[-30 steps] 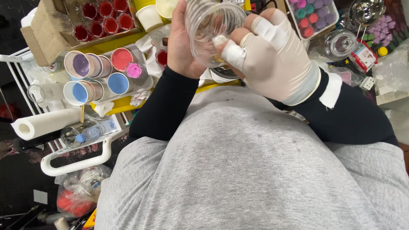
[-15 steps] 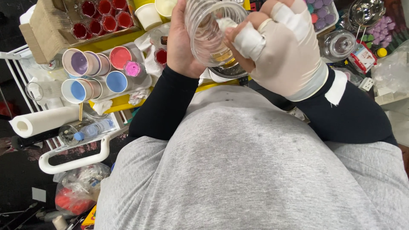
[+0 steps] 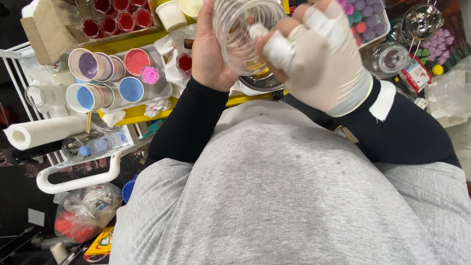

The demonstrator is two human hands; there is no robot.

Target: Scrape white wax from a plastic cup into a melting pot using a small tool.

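Shifted rightward, gloved right hand [image 3: 319, 54] reaches fingers into clear jar [image 3: 240, 34] gripped by left hand [image 3: 208, 54].

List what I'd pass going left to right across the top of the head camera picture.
White paper towel roll → round cups of purple, blue and red paint → bare left hand → clear ribbed plastic cup → white-gloved right hand → clear glass jar lid → crumpled clear plastic bag.

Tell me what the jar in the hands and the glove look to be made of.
Clear jar: glass or clear plastic, glossy; fingers and ribbed rings show through its wall, so which one stays open. Glove on the right hand: thin latex-like rubber, matte cream, creased over the knuckles. The left hand is bare.
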